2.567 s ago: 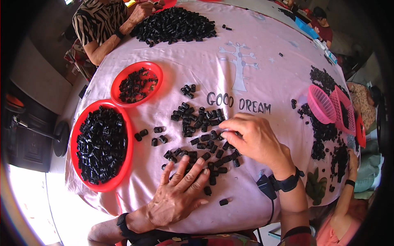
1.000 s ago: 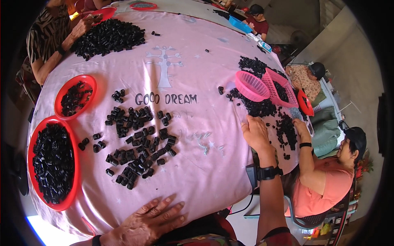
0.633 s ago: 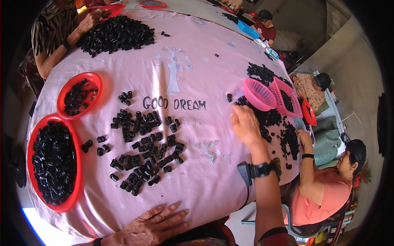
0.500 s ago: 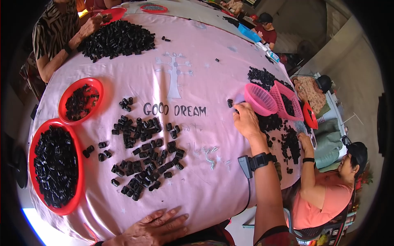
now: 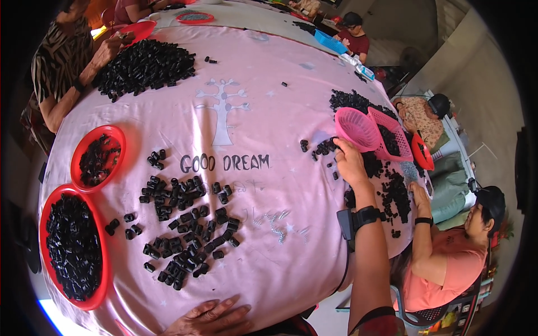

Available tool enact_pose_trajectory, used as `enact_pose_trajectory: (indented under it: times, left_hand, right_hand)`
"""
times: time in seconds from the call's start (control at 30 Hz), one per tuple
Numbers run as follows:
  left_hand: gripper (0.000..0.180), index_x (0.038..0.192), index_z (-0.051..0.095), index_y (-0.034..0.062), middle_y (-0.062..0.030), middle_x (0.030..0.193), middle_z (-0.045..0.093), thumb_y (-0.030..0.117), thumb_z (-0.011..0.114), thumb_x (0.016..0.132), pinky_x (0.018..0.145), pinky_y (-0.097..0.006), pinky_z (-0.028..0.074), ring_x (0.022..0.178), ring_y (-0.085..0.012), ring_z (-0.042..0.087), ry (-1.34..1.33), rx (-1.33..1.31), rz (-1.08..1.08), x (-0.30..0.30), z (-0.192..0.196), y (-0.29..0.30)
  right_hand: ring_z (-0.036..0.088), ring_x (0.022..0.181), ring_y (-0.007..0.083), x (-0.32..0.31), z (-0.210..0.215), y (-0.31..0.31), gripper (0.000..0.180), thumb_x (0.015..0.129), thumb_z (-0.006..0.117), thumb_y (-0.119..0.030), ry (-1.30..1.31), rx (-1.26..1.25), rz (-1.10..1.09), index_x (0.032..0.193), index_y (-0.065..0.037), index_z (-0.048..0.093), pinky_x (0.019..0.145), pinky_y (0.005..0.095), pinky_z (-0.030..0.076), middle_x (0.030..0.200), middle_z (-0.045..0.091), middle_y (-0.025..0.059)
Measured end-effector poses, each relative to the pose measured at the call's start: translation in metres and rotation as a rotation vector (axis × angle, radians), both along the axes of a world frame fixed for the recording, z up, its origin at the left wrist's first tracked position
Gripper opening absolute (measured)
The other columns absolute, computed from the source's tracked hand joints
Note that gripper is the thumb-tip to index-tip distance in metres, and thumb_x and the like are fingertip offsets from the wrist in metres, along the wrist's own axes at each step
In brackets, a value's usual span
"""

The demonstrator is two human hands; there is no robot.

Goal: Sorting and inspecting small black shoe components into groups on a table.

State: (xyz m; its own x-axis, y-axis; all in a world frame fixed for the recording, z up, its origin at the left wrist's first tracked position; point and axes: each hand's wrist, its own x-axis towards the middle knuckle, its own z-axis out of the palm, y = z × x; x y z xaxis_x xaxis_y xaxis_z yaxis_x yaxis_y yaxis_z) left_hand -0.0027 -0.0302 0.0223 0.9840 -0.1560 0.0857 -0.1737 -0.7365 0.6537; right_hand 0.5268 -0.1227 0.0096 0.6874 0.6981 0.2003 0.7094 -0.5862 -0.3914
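My right hand (image 5: 351,163) is stretched over the table at the right, just below a round pink basket (image 5: 354,126). Its fingers point away from me and look apart, with nothing visible in them, though their tips are partly hidden. Several small black pieces (image 5: 324,148) lie loose beside its fingertips. My left hand (image 5: 212,319) rests flat on the pink cloth (image 5: 269,297) at the near edge, fingers spread and holding nothing. Beyond it lies a loose group of black, short tube-like parts (image 5: 193,227).
Two red basins, one large (image 5: 106,280) and one smaller (image 5: 122,151), hold black parts at the left. A big black pile (image 5: 147,66) lies far left by a person's arm. A pink rectangular basket (image 5: 399,137) and more piles are at the right, beside a person in a salmon shirt (image 5: 445,269).
My right hand has shifted slightly right, toward the pink basket; several black pieces now show to the left of its fingers. The view has turned a little; my left hand stays flat.
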Motion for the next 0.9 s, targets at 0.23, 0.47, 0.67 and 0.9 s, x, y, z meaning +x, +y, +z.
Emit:
enact_pose_trajectory:
  times: [0.23, 0.47, 0.67, 0.9]
  left_hand:
    - [0.054, 0.144, 0.058, 0.0137, -0.0095, 0.162, 0.041, 0.017, 0.059, 0.09, 0.123, -0.047, 0.026, 0.155, -0.0297, 0.028, -0.005, 0.009, -0.005, -0.003, -0.002, 0.0]
    - [0.05, 0.142, 0.06, 0.0137, -0.0099, 0.161, 0.042, 0.02, 0.052, 0.093, 0.123, -0.047, 0.025, 0.155, -0.0304, 0.029, -0.025, 0.006, 0.005, -0.004, -0.004, -0.004]
    - [0.049, 0.139, 0.063, 0.0127, -0.0118, 0.159, 0.045, 0.022, 0.05, 0.093, 0.123, -0.047, 0.025, 0.154, -0.0312, 0.03, -0.042, -0.001, 0.014, -0.003, 0.001, -0.005]
    - [0.048, 0.137, 0.065, 0.0108, -0.0138, 0.155, 0.049, 0.022, 0.051, 0.092, 0.123, -0.047, 0.024, 0.153, -0.0331, 0.033, -0.075, 0.075, 0.0, -0.002, -0.003, -0.004]
  right_hand:
    - [0.054, 0.122, 0.0395, -0.028, -0.005, 0.012, 0.04, 0.097, 0.055, -0.02, -0.254, -0.198, 0.051, 0.131, 0.001, 0.062, 0.107, 0.0468, 0.043, 0.13, 0.063, 0.0178]
    - [0.058, 0.114, 0.0411, -0.072, 0.003, 0.009, 0.033, 0.096, 0.056, -0.018, -0.308, -0.133, 0.183, 0.122, 0.001, 0.065, 0.101, 0.049, 0.046, 0.125, 0.065, 0.0179]
    - [0.059, 0.113, 0.0401, -0.108, 0.002, 0.0, 0.033, 0.094, 0.06, -0.017, -0.331, -0.07, 0.249, 0.12, 0.002, 0.066, 0.101, 0.0466, 0.046, 0.121, 0.066, 0.0202]
    - [0.06, 0.11, 0.0398, -0.099, 0.003, -0.026, 0.032, 0.091, 0.059, -0.013, -0.21, -0.118, 0.082, 0.12, -0.001, 0.067, 0.1, 0.0464, 0.048, 0.122, 0.065, 0.0184]
